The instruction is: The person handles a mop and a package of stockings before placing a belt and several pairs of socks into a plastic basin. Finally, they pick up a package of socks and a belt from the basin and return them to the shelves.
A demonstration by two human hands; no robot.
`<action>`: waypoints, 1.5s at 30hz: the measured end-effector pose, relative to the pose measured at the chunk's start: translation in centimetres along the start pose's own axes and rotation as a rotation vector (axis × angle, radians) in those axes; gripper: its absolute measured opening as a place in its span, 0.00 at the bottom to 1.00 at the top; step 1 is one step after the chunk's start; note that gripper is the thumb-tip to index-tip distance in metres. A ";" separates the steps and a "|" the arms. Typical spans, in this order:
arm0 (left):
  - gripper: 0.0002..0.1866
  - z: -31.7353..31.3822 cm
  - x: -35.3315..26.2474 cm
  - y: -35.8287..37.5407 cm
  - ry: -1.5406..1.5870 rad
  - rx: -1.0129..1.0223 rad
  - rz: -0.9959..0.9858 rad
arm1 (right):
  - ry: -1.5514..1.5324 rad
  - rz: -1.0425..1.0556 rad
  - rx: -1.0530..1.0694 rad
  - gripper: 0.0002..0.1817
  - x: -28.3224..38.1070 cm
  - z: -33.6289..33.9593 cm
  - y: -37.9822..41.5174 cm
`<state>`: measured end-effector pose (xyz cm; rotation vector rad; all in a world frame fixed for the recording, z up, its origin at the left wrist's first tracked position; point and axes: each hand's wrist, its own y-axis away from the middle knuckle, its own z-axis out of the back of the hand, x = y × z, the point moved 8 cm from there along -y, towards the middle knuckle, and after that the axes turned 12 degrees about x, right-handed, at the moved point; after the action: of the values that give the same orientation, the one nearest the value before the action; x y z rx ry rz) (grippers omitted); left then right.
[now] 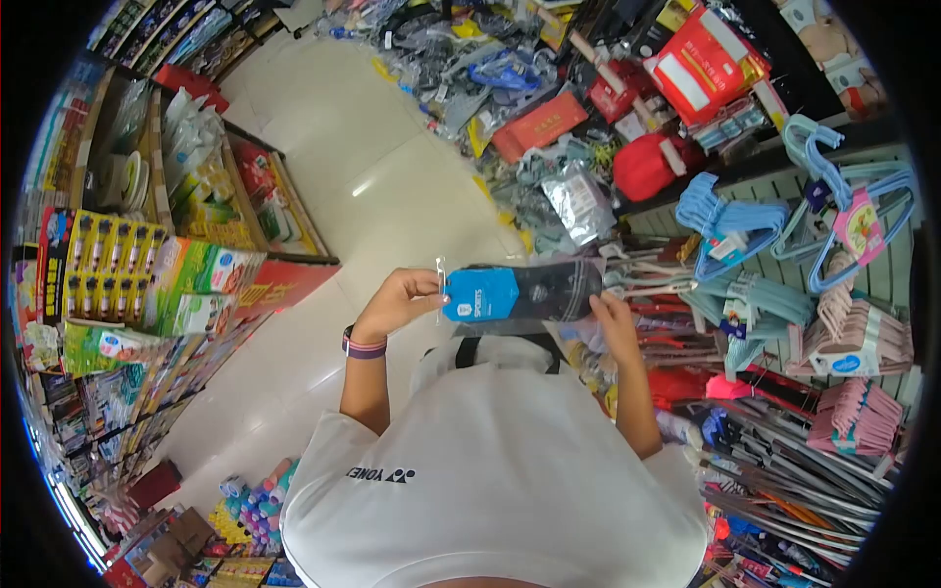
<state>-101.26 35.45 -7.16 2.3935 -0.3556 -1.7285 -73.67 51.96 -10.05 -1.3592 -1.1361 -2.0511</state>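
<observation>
A: White shirt [490,461], nearest. Blue-labelled packet [557,291]?
B: Held crosswise beyond it; left fingers [420,280] closed at hook end, right fingers [610,306] at opposite edge. Best kept flat, lightly gripped.

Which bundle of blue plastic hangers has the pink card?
The light-blue plastic hanger bundle at far right: a pink card sits across its front. The blue plastic bundle nearer the right hand bears a blue-and-white label instead.
</observation>
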 end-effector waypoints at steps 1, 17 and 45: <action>0.07 0.4 -0.8 -1.3 -0.009 0.003 -0.015 | 0.126 -0.041 0.015 0.12 0.1 0.9 -0.2; 0.07 12.8 -10.2 -12.2 0.129 -0.057 -0.225 | -0.934 0.150 -0.001 0.14 7.9 1.9 -16.1; 0.17 50.0 -16.4 -15.7 0.505 -0.509 -0.296 | -0.880 0.306 -0.626 0.09 26.5 9.9 -58.8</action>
<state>-152.18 55.43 -12.26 2.4347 0.4691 -1.0509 -121.79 96.03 -7.62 -2.7066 -0.4654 -1.6368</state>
